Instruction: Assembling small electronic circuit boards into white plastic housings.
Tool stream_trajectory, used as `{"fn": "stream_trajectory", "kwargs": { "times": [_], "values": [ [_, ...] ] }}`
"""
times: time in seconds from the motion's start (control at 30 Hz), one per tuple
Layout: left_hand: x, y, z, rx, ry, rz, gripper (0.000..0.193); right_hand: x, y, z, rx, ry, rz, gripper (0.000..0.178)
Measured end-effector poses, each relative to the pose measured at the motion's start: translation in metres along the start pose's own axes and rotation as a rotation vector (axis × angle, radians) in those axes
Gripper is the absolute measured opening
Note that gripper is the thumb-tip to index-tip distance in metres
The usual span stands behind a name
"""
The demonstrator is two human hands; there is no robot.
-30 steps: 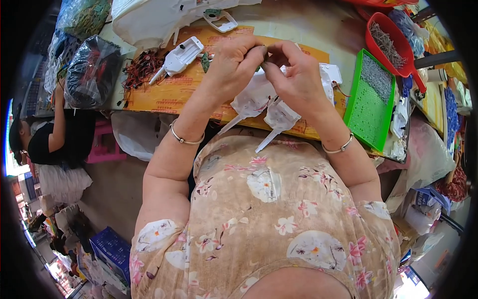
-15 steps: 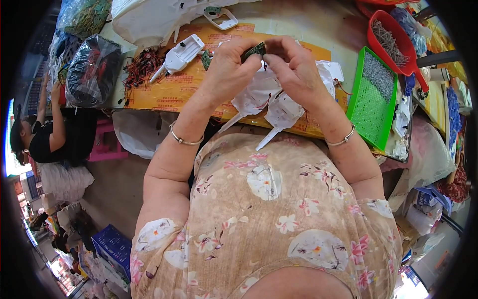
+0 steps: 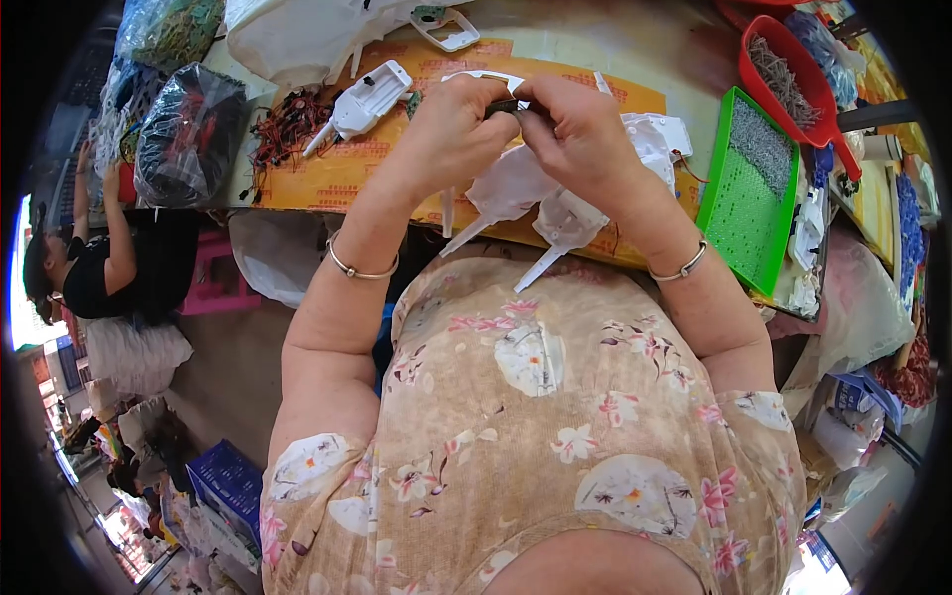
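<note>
A small dark green circuit board (image 3: 502, 106), seen nearly edge-on, is pinched in the fingertips of my left hand (image 3: 456, 134). My right hand (image 3: 580, 134) is closed at the board's right end, thumb against forefinger; what its fingertips grip is too small to make out. Below the hands lie white plastic housings with narrow stems, one housing (image 3: 570, 220) jutting over the table's front edge. More white housing parts (image 3: 654, 139) with thin wires sit beside my right hand. To the left rests an open white housing shell (image 3: 372, 99) with its hollow side up.
A tangle of red and black wired parts (image 3: 288, 129) lies at the left, near a black plastic-wrapped bundle (image 3: 188, 139). At the right stand a green tray (image 3: 749, 198) of small metal pieces and a red scoop (image 3: 783, 84) of screws. Another person (image 3: 99, 248) works at far left.
The circuit board has turned from showing its face to nearly edge-on. My hands have drawn closer together around it. The whole view has shifted slightly.
</note>
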State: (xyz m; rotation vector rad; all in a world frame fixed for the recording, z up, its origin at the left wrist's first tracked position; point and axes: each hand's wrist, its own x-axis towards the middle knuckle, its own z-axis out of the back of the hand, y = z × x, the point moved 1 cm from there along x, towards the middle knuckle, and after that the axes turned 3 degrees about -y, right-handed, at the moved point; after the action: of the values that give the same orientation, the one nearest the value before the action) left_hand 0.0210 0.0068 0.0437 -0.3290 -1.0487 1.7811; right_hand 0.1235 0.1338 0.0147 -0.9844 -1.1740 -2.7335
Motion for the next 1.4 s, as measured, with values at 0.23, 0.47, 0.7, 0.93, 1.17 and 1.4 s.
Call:
{"fn": "stream_trajectory", "kwargs": {
  "times": [0.23,0.47,0.7,0.93,1.17,1.4],
  "values": [
    [0.001,0.000,0.000,-0.044,0.103,0.226,0.025,-0.006,0.007,0.002,-0.315,0.016,0.153,0.014],
    [0.006,0.002,0.009,-0.133,0.337,0.182,0.023,-0.003,0.004,0.009,-0.214,0.125,0.229,0.010],
    [0.002,0.006,0.027,-0.457,0.567,0.171,0.019,0.002,0.009,0.023,0.485,0.453,-0.265,0.007],
    [-0.043,0.000,0.077,-0.578,0.236,0.188,0.017,0.007,0.004,0.024,0.337,0.309,-0.326,0.009],
    [-0.155,0.040,0.190,-0.240,-0.467,0.264,0.016,-0.001,-0.023,0.030,0.372,0.056,-0.396,0.011],
    [-0.248,0.178,0.195,-0.113,-0.727,0.748,0.016,-0.006,-0.022,0.021,0.315,0.012,-0.321,0.009]
  ]
}}
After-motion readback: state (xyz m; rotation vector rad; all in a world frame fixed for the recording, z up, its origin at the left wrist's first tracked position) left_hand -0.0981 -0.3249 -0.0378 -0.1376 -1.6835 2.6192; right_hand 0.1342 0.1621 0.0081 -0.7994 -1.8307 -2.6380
